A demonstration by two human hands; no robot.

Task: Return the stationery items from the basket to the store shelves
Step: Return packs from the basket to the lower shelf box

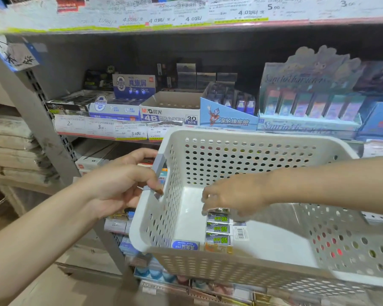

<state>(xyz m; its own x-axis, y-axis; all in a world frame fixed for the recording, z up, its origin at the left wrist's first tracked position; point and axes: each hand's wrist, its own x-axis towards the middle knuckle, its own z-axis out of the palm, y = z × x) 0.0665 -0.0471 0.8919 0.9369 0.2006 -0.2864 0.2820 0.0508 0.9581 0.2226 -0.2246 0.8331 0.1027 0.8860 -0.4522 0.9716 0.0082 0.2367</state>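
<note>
A white perforated plastic basket (248,149) is held up in front of the store shelves. My left hand (119,184) grips its grey side handle (158,171). My right hand (234,196) reaches down inside the basket, fingertips pinched on the top of a dark green-labelled eraser pack (218,226) lying on the basket floor. A blue-labelled eraser (185,245) and an orange packet (218,248) lie near the basket's front wall.
The middle shelf holds an open M&G 4B eraser box (170,113), blue eraser boxes (115,109), a black box (75,100) and cartoon display cartons (307,104). Price labels (102,128) line the shelf edge. A grey upright post (42,120) stands left; lower shelves hold more packets.
</note>
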